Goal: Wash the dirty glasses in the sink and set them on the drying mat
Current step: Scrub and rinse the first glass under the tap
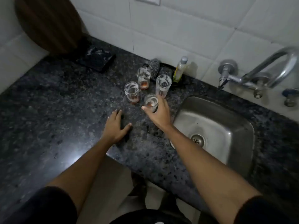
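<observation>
Several dirty glasses with brownish dregs stand together on the dark granite counter (48, 110), left of the steel sink (239, 126). My right hand (159, 113) grips the nearest, shortest glass (150, 101), thumb on its left side and fingers round its right. Behind it stand a tall glass (163, 84), a left glass (131, 92) and a rear glass (143, 77). My left hand (115, 126) rests flat on the counter, fingers spread, holding nothing. A dark mat (96, 59) lies at the back left by the wall.
A chrome tap (275, 68) juts from the tiled wall over the sink. A soap bottle (179, 70) and a scrubber (154, 66) sit on a dark tray behind the glasses. A wooden board (48, 25) leans in the back left corner.
</observation>
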